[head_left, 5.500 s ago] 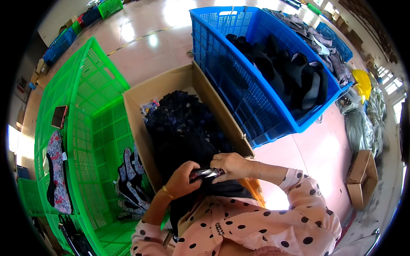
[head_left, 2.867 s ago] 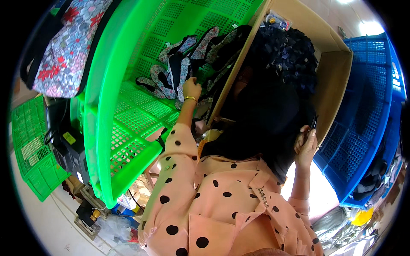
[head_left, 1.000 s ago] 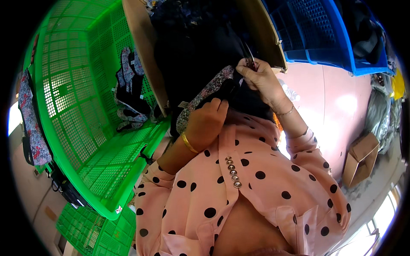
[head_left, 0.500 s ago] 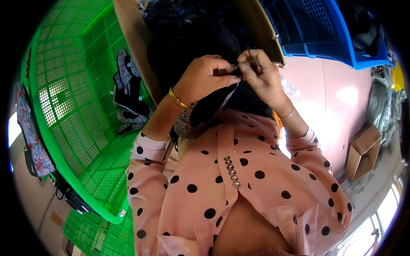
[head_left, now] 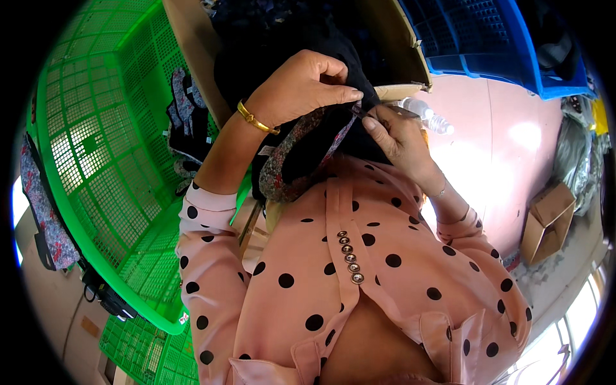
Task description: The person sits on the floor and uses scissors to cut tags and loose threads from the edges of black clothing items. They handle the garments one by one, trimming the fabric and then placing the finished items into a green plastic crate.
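Note:
A black fabric piece with a floral border [head_left: 282, 163] and a small white label lies bunched over my lap. My left hand [head_left: 305, 90], a gold bangle at its wrist, pinches the edge of this piece between thumb and fingers. Close to its fingertips, my right hand [head_left: 407, 141] is closed with the thumb forward. A slim dark tool [head_left: 403, 111] shows at the right hand's fingers; most of it is hidden, so its kind cannot be made out. Strip-like dark material stretches between the two hands.
A cardboard box [head_left: 196, 48] with dark contents stands ahead. To the left is a green plastic crate [head_left: 106, 186] holding floral-and-black pieces [head_left: 186, 112]; another floral piece [head_left: 48, 205] hangs over its rim. At right are a blue crate [head_left: 481, 38], clear bottles [head_left: 436, 122] and a small carton [head_left: 548, 221].
My left hand has moved away from my body and slightly left. My right hand has come lower and a little right. The fingertips are farther apart, and the bottles show more.

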Tool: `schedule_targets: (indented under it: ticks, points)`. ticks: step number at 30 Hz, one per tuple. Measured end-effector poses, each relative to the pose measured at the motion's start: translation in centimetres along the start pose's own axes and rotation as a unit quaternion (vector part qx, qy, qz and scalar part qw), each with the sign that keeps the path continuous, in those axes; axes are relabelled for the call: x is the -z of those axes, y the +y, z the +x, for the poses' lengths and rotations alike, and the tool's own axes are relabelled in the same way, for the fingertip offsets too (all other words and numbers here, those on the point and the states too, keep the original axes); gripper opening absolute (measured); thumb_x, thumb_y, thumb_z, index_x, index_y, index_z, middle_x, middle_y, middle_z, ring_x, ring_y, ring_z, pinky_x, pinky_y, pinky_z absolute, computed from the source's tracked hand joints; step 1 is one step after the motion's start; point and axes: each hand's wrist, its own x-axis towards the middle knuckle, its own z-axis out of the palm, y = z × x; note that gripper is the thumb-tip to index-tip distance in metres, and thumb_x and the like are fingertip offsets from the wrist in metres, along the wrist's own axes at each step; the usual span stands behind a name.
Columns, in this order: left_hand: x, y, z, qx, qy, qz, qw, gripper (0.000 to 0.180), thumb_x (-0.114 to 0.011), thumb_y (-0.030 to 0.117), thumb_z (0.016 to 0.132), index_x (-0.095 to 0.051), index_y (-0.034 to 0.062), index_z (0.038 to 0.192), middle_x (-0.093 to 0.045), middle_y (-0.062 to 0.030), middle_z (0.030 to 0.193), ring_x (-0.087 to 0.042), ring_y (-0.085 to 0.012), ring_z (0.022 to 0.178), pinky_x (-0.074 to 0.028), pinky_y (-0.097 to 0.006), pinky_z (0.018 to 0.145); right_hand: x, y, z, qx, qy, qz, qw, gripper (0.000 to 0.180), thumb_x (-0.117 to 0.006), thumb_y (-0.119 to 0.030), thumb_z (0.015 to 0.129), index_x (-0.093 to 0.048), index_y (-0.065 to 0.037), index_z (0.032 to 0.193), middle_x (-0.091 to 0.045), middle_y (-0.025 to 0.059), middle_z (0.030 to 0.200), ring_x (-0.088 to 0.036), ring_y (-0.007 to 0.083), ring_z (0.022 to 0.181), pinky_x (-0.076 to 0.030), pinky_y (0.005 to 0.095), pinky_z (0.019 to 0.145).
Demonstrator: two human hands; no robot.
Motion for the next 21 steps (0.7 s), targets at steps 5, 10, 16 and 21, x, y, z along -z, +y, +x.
schedule_targets:
  ticks: [5, 10, 16, 21]
  points:
    - [-0.4, 0.0, -0.1, -0.001, 0.010, -0.020, 1.000, 0.027, -0.073, 0.017, 0.086, -0.060, 0.0021, 0.068, -0.050, 0.0070, 0.062, -0.041, 0.0001, 0.061, -0.034, -0.018, 0.053, -0.5, -0.6, 0.6, 0.004, 0.005, 0.000, 1.000, 0.034, -0.057, -0.033, 0.096, -0.059, -0.001, 0.088, -0.055, 0.0154, 0.066, -0.055, 0.0287, 0.060, -0.043, 0.0367, 0.056]
    - [-0.7, 0.0, -0.1, -0.001, 0.023, -0.010, 1.000, 0.026, -0.074, 0.016, 0.085, -0.059, 0.0017, 0.069, -0.048, 0.0068, 0.061, -0.040, -0.0004, 0.061, -0.033, -0.019, 0.052, -0.2, -1.0, 0.9, 0.004, 0.015, -0.030, 0.999, 0.029, -0.061, -0.033, 0.093, -0.062, -0.004, 0.089, -0.061, 0.0183, 0.069, -0.062, 0.0376, 0.064, -0.047, 0.0431, 0.056]
    - [0.1, 0.7, -0.3, -0.040, 0.101, 0.084, 0.991, 0.025, -0.074, 0.018, 0.084, -0.060, 0.0009, 0.073, -0.047, 0.0050, 0.061, -0.041, -0.0016, 0.060, -0.035, -0.020, 0.052, -0.5, 0.1, 1.6, -0.011, 0.039, 0.050, 0.998, 0.038, -0.057, -0.038, 0.096, -0.059, -0.003, 0.080, -0.057, 0.0079, 0.063, -0.056, 0.0220, 0.056, -0.044, 0.0324, 0.054]
    - [2.1, -2.8, -1.7, -0.140, 0.447, 0.498, 0.730, 0.041, -0.075, 0.018, 0.079, -0.060, 0.0058, 0.115, -0.067, -0.0080, 0.089, -0.061, -0.0267, 0.079, -0.050, -0.037, 0.069, 0.3, 1.6, 2.7, -0.091, 0.054, 0.260, 0.960, 0.047, -0.042, -0.048, 0.101, -0.055, -0.006, 0.083, -0.039, -0.0037, 0.061, -0.034, 0.0047, 0.054, -0.028, 0.0192, 0.051]
